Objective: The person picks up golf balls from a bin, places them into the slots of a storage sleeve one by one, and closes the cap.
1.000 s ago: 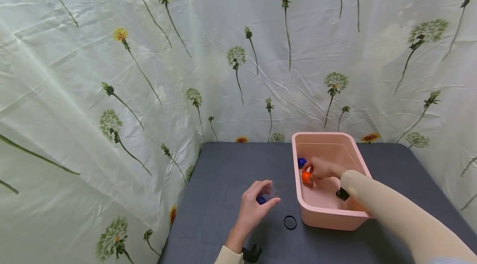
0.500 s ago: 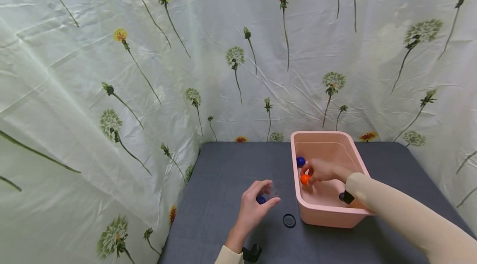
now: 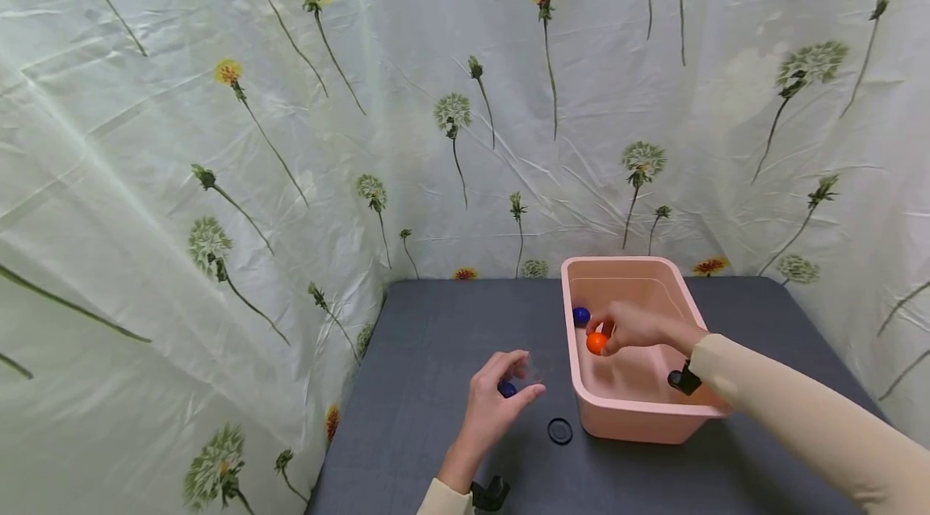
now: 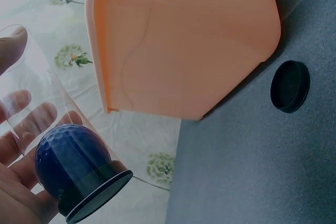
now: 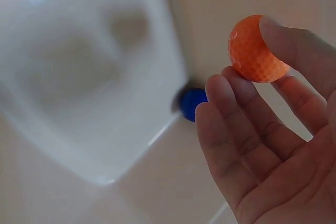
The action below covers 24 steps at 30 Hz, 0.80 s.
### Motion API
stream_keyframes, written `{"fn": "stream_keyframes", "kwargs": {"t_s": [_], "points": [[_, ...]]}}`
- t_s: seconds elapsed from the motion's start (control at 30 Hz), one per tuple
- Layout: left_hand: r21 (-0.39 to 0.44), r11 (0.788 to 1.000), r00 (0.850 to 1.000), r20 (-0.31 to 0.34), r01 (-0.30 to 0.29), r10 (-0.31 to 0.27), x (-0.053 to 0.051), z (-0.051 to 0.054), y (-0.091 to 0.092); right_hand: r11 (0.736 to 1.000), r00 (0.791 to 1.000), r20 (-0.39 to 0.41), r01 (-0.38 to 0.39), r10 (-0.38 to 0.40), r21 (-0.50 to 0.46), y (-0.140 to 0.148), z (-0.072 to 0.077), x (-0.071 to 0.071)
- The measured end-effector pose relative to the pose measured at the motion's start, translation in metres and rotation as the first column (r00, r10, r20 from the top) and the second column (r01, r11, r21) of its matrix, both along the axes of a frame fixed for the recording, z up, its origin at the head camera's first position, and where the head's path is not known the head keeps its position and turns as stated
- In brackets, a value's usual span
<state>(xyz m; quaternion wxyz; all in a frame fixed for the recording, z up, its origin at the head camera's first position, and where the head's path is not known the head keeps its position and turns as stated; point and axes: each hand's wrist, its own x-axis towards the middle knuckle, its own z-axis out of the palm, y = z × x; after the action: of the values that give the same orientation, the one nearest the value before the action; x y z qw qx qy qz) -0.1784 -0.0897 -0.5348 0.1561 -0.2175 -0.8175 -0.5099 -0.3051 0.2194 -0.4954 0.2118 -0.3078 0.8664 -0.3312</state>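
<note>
My left hand (image 3: 488, 402) grips a clear tube (image 4: 47, 87) with a black base; a dark blue dimpled ball (image 4: 71, 156) sits at its base end. Inside the pink bin (image 3: 654, 410), my right hand (image 3: 630, 328) pinches an orange dimpled ball (image 3: 596, 343) between thumb and fingers; the right wrist view shows that orange ball (image 5: 255, 51) at the fingertips. A second blue ball (image 3: 580, 316) lies in the bin by its left wall, and part of this blue ball (image 5: 192, 104) shows beyond the fingers.
A round black cap (image 3: 560, 431) lies on the dark table (image 3: 436, 337), left of the bin's near corner and right of my left hand. A flower-patterned sheet (image 3: 407, 136) hangs behind and to the left of the table.
The head view has shifted slightly. My right hand has risen a little with the orange ball in its fingers, still over the bin's inside. The left hand keeps its hold on the tube.
</note>
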Motion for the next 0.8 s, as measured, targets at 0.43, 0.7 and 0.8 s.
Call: {"fn": "stream_keyframes", "kwargs": {"t_s": [0.43,0.7,0.8], "points": [[0.005,1.000,1.000,-0.004,-0.002,0.003,-0.002,0.000,0.002,0.997,0.996,-0.067,0.050,-0.053,-0.055,0.003,0.028,0.017],[0.007,1.000,1.000,0.007,-0.005,0.005,-0.002,0.000,0.003,0.986,0.994,-0.058,0.080,-0.089,-0.145,-0.001,0.037,0.032],[0.007,1.000,1.000,0.003,-0.009,0.009,-0.002,0.001,0.003,0.977,0.991,-0.075,0.090,-0.106,-0.193,-0.003,0.039,0.040]]}}
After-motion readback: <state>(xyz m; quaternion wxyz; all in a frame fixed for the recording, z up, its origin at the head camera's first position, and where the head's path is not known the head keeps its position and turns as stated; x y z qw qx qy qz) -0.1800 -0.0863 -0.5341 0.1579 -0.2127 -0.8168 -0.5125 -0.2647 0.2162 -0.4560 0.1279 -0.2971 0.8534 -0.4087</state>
